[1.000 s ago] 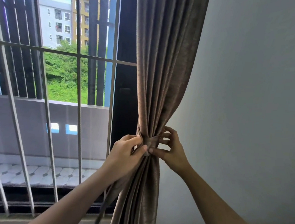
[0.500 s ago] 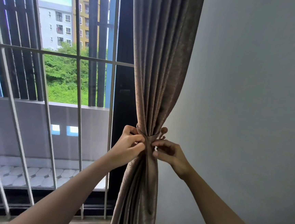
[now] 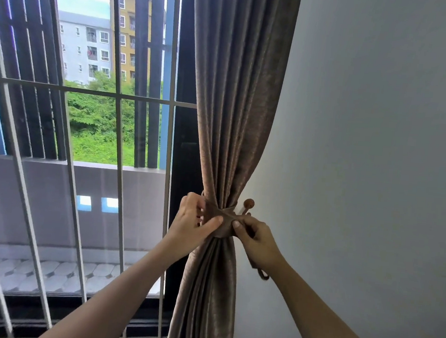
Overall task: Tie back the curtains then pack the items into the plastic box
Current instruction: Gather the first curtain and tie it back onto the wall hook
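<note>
A long taupe-brown fabric curtain (image 3: 236, 94) hangs in the centre of the frame, between the barred window (image 3: 117, 132) on the left and the plain pale grey wall (image 3: 379, 155) on the right. In the lower centre its folds are gathered into a narrow waist by a matching brown fabric tie-back band (image 3: 221, 217), which is wrapped around it. The left hand (image 3: 194, 225) pinches the band from the left side, with the thumb pressed on its front. The right hand (image 3: 254, 240) grips the band from the right side, fingers closed on the fabric. The two thumbs are near each other on the band. Just above the right hand, a small round brown wooden knob hook (image 3: 248, 204) stands out from the wall. A thin loop of cord (image 3: 262, 274) hangs below the right wrist. The plastic box is not in this view.
</note>
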`<state>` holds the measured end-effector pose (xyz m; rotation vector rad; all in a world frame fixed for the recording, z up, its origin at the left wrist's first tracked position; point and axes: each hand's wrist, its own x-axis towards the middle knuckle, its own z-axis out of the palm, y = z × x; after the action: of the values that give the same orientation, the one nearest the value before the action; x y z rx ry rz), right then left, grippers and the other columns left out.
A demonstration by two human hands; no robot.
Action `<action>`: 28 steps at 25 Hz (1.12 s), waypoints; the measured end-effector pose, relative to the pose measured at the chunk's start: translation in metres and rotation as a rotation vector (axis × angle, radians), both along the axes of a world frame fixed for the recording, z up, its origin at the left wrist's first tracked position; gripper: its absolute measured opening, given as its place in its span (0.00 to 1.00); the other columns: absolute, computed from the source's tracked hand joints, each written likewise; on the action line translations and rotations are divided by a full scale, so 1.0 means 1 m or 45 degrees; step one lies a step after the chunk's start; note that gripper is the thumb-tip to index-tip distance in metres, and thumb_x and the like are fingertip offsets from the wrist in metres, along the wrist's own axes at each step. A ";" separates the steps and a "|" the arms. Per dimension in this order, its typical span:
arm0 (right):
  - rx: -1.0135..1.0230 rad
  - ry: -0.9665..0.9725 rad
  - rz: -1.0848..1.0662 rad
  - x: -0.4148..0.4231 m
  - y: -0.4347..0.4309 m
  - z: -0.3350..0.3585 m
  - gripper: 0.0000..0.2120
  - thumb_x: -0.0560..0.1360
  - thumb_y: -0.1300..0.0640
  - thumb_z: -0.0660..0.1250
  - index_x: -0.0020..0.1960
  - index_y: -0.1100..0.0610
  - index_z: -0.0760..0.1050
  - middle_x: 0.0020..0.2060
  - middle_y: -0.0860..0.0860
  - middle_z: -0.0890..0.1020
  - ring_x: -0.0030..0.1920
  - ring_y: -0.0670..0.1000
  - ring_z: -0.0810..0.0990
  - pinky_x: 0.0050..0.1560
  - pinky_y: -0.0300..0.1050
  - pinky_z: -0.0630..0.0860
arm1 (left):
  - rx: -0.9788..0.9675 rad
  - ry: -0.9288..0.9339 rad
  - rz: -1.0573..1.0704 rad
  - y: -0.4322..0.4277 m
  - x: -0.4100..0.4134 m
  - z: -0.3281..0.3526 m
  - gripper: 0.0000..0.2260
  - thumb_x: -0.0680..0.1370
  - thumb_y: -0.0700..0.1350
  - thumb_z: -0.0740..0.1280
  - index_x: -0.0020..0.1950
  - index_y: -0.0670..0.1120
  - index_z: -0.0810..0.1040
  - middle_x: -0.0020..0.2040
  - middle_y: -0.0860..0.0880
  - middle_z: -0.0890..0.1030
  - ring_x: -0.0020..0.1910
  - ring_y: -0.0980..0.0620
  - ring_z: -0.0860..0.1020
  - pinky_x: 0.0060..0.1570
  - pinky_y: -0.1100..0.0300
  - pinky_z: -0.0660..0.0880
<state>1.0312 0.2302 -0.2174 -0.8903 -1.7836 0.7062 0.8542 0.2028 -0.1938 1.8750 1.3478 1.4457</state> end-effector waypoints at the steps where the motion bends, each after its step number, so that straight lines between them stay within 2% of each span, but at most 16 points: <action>1: 0.007 -0.018 -0.026 0.000 0.001 0.000 0.11 0.79 0.58 0.62 0.49 0.43 0.78 0.43 0.44 0.83 0.48 0.50 0.82 0.55 0.54 0.78 | -0.028 -0.102 0.038 0.003 0.001 -0.002 0.16 0.72 0.47 0.73 0.49 0.53 0.66 0.54 0.46 0.72 0.50 0.51 0.77 0.49 0.61 0.77; 3: 0.004 -0.017 -0.038 -0.002 0.004 0.000 0.09 0.80 0.57 0.60 0.49 0.46 0.78 0.44 0.49 0.84 0.48 0.51 0.82 0.55 0.56 0.78 | -0.173 -0.198 0.011 0.009 0.005 -0.002 0.29 0.69 0.51 0.75 0.64 0.49 0.63 0.58 0.48 0.75 0.54 0.52 0.78 0.53 0.60 0.76; 4: -0.006 -0.008 -0.034 -0.002 0.006 -0.001 0.09 0.80 0.54 0.59 0.49 0.49 0.78 0.44 0.52 0.84 0.48 0.53 0.82 0.55 0.57 0.77 | -0.245 -0.224 -0.027 0.012 0.008 -0.002 0.35 0.69 0.53 0.75 0.69 0.48 0.60 0.58 0.50 0.76 0.55 0.53 0.78 0.54 0.61 0.76; 5: -0.016 0.003 -0.047 -0.001 0.007 -0.001 0.10 0.79 0.52 0.59 0.49 0.52 0.78 0.44 0.55 0.84 0.48 0.54 0.82 0.54 0.58 0.77 | -0.281 -0.247 -0.047 0.013 0.011 -0.001 0.37 0.68 0.54 0.75 0.71 0.48 0.61 0.58 0.51 0.77 0.55 0.55 0.78 0.52 0.64 0.75; 8: -0.024 0.072 -0.061 0.001 0.014 -0.004 0.09 0.78 0.51 0.59 0.46 0.52 0.76 0.41 0.57 0.83 0.44 0.54 0.82 0.49 0.55 0.79 | -0.231 -0.337 0.007 0.016 0.022 0.000 0.27 0.68 0.54 0.75 0.63 0.48 0.72 0.52 0.54 0.81 0.49 0.61 0.79 0.40 0.75 0.74; 10: -0.063 0.231 0.005 0.001 0.014 -0.005 0.02 0.79 0.55 0.62 0.50 0.53 0.72 0.40 0.59 0.83 0.44 0.57 0.83 0.48 0.54 0.80 | -0.156 -0.411 0.053 0.019 0.029 -0.002 0.20 0.68 0.51 0.75 0.58 0.49 0.76 0.48 0.55 0.82 0.46 0.62 0.80 0.39 0.76 0.73; 11: -0.083 0.300 -0.001 -0.001 0.014 -0.006 0.05 0.78 0.57 0.63 0.53 0.53 0.69 0.40 0.59 0.83 0.43 0.57 0.83 0.48 0.54 0.81 | -0.124 -0.444 0.065 0.020 0.032 -0.003 0.17 0.69 0.50 0.75 0.55 0.50 0.77 0.47 0.55 0.83 0.45 0.62 0.81 0.39 0.76 0.73; 13: -0.023 0.263 -0.263 -0.007 0.012 -0.008 0.12 0.76 0.54 0.67 0.55 0.51 0.66 0.41 0.51 0.83 0.43 0.51 0.82 0.48 0.52 0.79 | -0.094 -0.492 0.101 0.021 0.036 -0.001 0.12 0.69 0.49 0.76 0.50 0.51 0.79 0.44 0.56 0.83 0.42 0.64 0.81 0.39 0.76 0.74; 15: 0.014 0.131 -0.777 -0.017 0.007 -0.009 0.17 0.72 0.46 0.70 0.53 0.50 0.66 0.44 0.45 0.78 0.45 0.46 0.77 0.50 0.45 0.68 | -0.087 -0.507 0.170 0.023 0.039 0.000 0.11 0.68 0.49 0.76 0.48 0.50 0.79 0.42 0.57 0.82 0.39 0.67 0.80 0.37 0.77 0.73; 16: -0.057 0.123 -0.961 -0.024 0.002 -0.008 0.20 0.71 0.42 0.70 0.52 0.51 0.66 0.45 0.45 0.76 0.46 0.48 0.74 0.49 0.44 0.63 | -0.078 -0.493 0.206 0.024 0.039 0.000 0.12 0.68 0.50 0.76 0.48 0.50 0.79 0.41 0.57 0.82 0.38 0.66 0.80 0.37 0.77 0.73; 18: -0.299 0.222 -1.067 -0.035 -0.004 -0.008 0.23 0.70 0.37 0.67 0.49 0.53 0.65 0.44 0.47 0.76 0.45 0.52 0.74 0.48 0.45 0.62 | -0.054 -0.457 0.256 0.024 0.039 -0.001 0.13 0.68 0.51 0.76 0.49 0.49 0.79 0.41 0.57 0.81 0.39 0.65 0.79 0.37 0.78 0.72; 21: -0.667 0.495 -1.022 -0.050 -0.002 -0.026 0.25 0.70 0.35 0.65 0.50 0.56 0.65 0.43 0.50 0.76 0.43 0.53 0.75 0.51 0.49 0.71 | -0.035 -0.439 0.269 0.022 0.035 -0.003 0.12 0.69 0.49 0.75 0.49 0.49 0.78 0.41 0.58 0.80 0.40 0.65 0.78 0.36 0.80 0.71; 23: -0.894 0.754 -1.021 -0.053 0.002 -0.037 0.27 0.69 0.37 0.68 0.52 0.58 0.67 0.49 0.55 0.76 0.48 0.55 0.75 0.51 0.50 0.73 | -0.035 -0.425 0.248 0.023 0.032 -0.004 0.11 0.69 0.49 0.76 0.48 0.50 0.78 0.41 0.58 0.80 0.38 0.65 0.79 0.35 0.79 0.71; 25: -1.074 0.976 -1.009 -0.047 0.011 -0.045 0.31 0.68 0.37 0.70 0.59 0.59 0.69 0.59 0.60 0.74 0.57 0.60 0.74 0.56 0.53 0.73 | -0.036 -0.434 0.214 0.023 0.030 -0.004 0.11 0.69 0.48 0.76 0.47 0.50 0.79 0.41 0.57 0.81 0.37 0.68 0.79 0.35 0.79 0.71; 27: -1.180 1.167 -0.839 -0.037 0.019 -0.048 0.35 0.69 0.39 0.70 0.66 0.58 0.63 0.66 0.60 0.68 0.63 0.62 0.71 0.61 0.55 0.71 | -0.046 -0.449 0.192 0.025 0.027 -0.006 0.10 0.69 0.47 0.76 0.48 0.49 0.80 0.41 0.56 0.82 0.37 0.67 0.80 0.35 0.78 0.72; 28: -1.194 1.256 -0.699 -0.033 0.024 -0.050 0.37 0.70 0.39 0.70 0.68 0.58 0.61 0.66 0.60 0.69 0.63 0.60 0.72 0.60 0.54 0.73 | -0.049 -0.454 0.189 0.026 0.026 -0.006 0.11 0.69 0.47 0.76 0.49 0.48 0.81 0.41 0.56 0.82 0.38 0.64 0.80 0.35 0.77 0.72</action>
<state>0.9986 0.2544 -0.2672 -1.2358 -0.2491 1.3208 0.8797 0.2286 -0.2001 1.4308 1.3458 1.7159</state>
